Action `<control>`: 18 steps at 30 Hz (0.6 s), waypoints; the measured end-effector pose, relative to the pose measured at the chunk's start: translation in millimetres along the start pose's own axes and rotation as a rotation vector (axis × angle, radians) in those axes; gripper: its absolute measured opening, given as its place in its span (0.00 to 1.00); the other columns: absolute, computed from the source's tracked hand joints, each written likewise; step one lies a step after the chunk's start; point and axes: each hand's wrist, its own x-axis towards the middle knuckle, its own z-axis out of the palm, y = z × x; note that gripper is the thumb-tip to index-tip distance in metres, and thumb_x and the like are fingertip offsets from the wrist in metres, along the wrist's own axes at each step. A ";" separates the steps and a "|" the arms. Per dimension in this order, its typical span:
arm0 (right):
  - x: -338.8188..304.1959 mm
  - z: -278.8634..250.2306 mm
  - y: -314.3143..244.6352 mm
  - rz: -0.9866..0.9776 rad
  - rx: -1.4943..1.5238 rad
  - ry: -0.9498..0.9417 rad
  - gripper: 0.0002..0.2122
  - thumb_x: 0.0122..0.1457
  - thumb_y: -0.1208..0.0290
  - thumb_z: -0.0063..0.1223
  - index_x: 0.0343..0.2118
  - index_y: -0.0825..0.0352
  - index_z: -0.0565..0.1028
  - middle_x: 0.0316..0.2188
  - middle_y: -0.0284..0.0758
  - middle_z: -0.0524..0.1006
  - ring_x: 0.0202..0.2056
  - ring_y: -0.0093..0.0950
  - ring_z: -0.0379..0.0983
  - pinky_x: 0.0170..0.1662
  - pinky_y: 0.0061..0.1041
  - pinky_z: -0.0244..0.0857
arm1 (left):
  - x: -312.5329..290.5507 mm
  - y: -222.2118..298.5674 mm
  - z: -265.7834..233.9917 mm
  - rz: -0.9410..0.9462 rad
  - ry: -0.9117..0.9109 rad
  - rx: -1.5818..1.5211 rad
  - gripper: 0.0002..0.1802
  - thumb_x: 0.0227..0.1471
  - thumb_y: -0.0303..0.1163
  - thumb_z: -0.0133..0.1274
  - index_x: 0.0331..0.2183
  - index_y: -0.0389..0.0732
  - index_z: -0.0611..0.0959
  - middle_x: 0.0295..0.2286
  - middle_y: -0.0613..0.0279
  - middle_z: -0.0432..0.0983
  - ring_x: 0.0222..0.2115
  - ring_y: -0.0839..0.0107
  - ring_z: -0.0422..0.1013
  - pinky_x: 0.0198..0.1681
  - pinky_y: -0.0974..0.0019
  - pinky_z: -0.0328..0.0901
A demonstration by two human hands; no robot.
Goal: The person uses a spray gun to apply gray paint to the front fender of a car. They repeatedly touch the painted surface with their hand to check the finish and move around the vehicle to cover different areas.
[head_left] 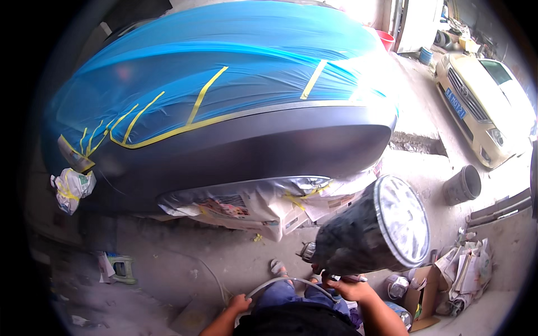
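Observation:
In my right hand [348, 287] is a paint spray gun [358, 229] with a big dark cup and a paint-smeared lid. The fingers wrap its handle, mostly hidden under the cup; its metal nozzle end points left. My left hand [240, 303] is closed around a grey air hose [280, 280], which arches across my body to the gun. Ahead stands a car with a bare dark grey side panel [252, 143]. Blue plastic film [224, 56] covers the rest, edged with yellow masking tape [162, 136]. Newspaper [241, 207] and film mask the wheel arch.
A grey bucket [462, 185] stands to the right, and a cream car [476, 109] is parked beyond it. Near my right side are a cardboard box [423, 294], paint cans [397, 287] and piled paper [465, 274]. A small stool [122, 269] is at the left. Crumpled masking [73, 189] covers the car's mirror.

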 end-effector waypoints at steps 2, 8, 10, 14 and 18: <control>-1.9 -3.1 14.4 -0.033 -0.050 0.112 0.08 0.57 0.71 0.52 0.35 0.69 0.75 0.27 0.33 0.75 0.29 0.24 0.71 0.34 0.24 0.65 | -6.7 15.0 -3.0 -0.010 -0.021 -0.024 0.30 0.48 0.49 0.51 0.46 0.35 0.75 0.42 0.43 0.72 0.45 0.49 0.68 0.49 0.55 0.63; -43.6 -53.6 43.5 -0.045 0.364 0.848 0.13 0.59 0.64 0.49 0.44 0.62 0.69 0.21 0.29 0.73 0.20 0.16 0.67 0.21 0.15 0.58 | -10.9 11.5 4.0 0.034 0.045 -0.115 0.27 0.49 0.49 0.51 0.41 0.35 0.77 0.40 0.42 0.73 0.44 0.48 0.69 0.47 0.54 0.63; -53.5 -64.3 42.1 0.084 0.432 1.024 0.14 0.60 0.62 0.49 0.45 0.62 0.68 0.20 0.27 0.72 0.18 0.14 0.63 0.19 0.13 0.55 | -13.5 17.1 -0.8 0.031 0.003 -0.105 0.26 0.49 0.48 0.51 0.39 0.35 0.77 0.39 0.42 0.73 0.43 0.48 0.69 0.46 0.53 0.63; -37.6 -61.7 68.8 -0.033 0.372 1.084 0.15 0.61 0.56 0.45 0.45 0.60 0.68 0.19 0.27 0.70 0.18 0.13 0.62 0.18 0.13 0.54 | -12.7 8.0 7.7 0.009 0.021 -0.135 0.24 0.48 0.47 0.51 0.38 0.35 0.78 0.38 0.41 0.74 0.42 0.48 0.69 0.46 0.53 0.63; -16.3 -20.4 102.3 0.002 0.246 0.772 0.11 0.62 0.60 0.46 0.41 0.61 0.68 0.20 0.26 0.70 0.20 0.16 0.65 0.22 0.16 0.58 | -23.4 3.9 -4.4 -0.031 -0.049 -0.160 0.25 0.48 0.45 0.52 0.39 0.33 0.77 0.38 0.41 0.74 0.42 0.47 0.69 0.45 0.53 0.64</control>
